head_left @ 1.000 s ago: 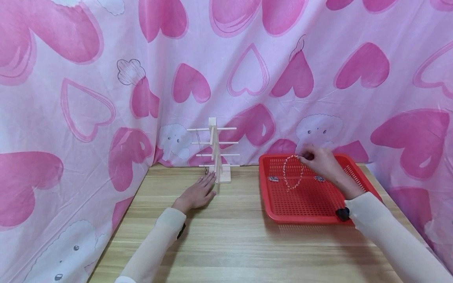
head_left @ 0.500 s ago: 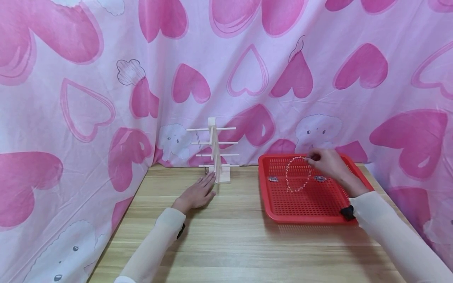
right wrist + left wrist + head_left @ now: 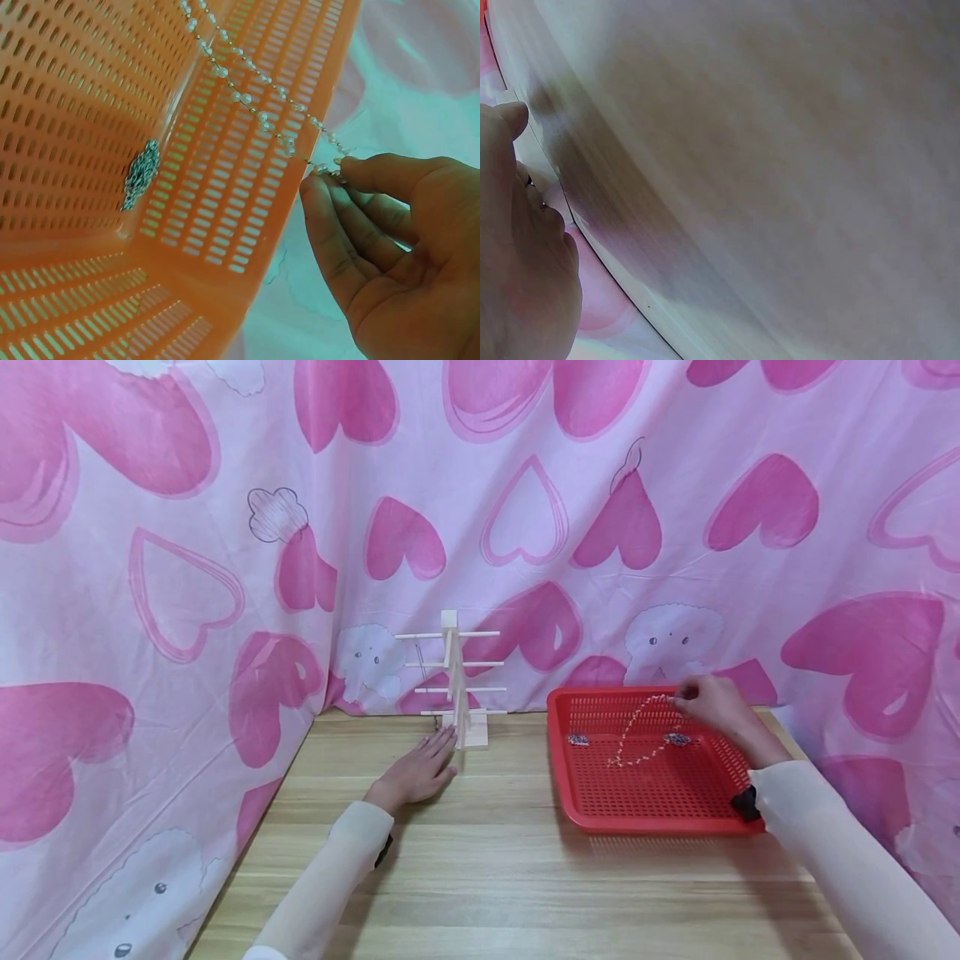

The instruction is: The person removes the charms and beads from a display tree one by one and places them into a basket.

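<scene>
My right hand [image 3: 716, 706] pinches a beaded pearl necklace [image 3: 624, 739] between thumb and forefinger at the basket's back right. The loop slants down to the left, inside the red plastic basket [image 3: 558, 777]. In the right wrist view, two strands of the pearl necklace [image 3: 238, 96] run up from the fingertips. My left hand [image 3: 420, 768] lies with fingers extended at the foot of a wooden jewelry stand [image 3: 456, 681], its fingertips at the base. A thin dark chain necklace [image 3: 422, 660] hangs from the stand's left pegs. The left wrist view shows little beyond hand and tabletop.
Two silvery chain bundles lie in the basket: one chain bundle [image 3: 578, 740] at back left, another chain bundle [image 3: 677, 739] at back right. A pink heart-patterned curtain [image 3: 510, 527] encloses the wooden table [image 3: 450, 885] at the back and sides.
My right hand has moved right and slightly lower with the pearl necklace. The loop has gone from hanging nearly upright to slanting. My left hand and the stand have stayed put.
</scene>
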`<action>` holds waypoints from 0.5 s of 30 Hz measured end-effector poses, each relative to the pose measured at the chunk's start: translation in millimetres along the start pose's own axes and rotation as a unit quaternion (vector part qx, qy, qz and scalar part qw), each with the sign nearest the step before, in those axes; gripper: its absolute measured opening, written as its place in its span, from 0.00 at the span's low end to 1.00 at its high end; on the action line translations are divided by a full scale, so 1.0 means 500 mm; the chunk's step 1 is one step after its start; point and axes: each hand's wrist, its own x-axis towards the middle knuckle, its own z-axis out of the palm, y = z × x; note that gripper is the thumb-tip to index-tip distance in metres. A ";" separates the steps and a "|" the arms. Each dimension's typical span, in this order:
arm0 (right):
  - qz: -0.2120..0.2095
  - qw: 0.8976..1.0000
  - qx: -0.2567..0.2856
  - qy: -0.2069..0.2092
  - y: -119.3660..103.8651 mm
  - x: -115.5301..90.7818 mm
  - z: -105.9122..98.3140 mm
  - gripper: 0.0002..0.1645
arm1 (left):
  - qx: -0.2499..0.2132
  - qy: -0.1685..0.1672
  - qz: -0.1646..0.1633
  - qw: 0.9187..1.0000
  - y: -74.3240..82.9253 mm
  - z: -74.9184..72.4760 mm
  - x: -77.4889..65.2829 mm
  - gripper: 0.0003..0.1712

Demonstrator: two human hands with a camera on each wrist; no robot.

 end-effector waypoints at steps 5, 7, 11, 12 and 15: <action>0.029 0.999 0.010 -0.017 0.022 0.003 -0.009 0.14 | 0.004 0.000 0.000 1.000 -0.001 0.003 0.000 0.42; 0.043 0.999 0.016 -0.021 0.029 0.002 -0.011 0.16 | 0.005 0.001 -0.001 1.000 -0.001 0.005 0.000 0.42; 0.077 0.996 0.035 -0.033 0.041 0.002 -0.016 0.19 | 0.000 0.006 -0.001 1.000 0.002 0.005 -0.003 0.42; 0.084 0.995 0.038 -0.036 0.044 0.002 -0.017 0.20 | -0.004 0.009 0.000 1.000 0.004 0.002 -0.004 0.42; 0.106 0.992 0.050 -0.049 0.054 0.005 -0.020 0.23 | -0.018 0.019 0.007 1.000 0.008 -0.003 -0.007 0.41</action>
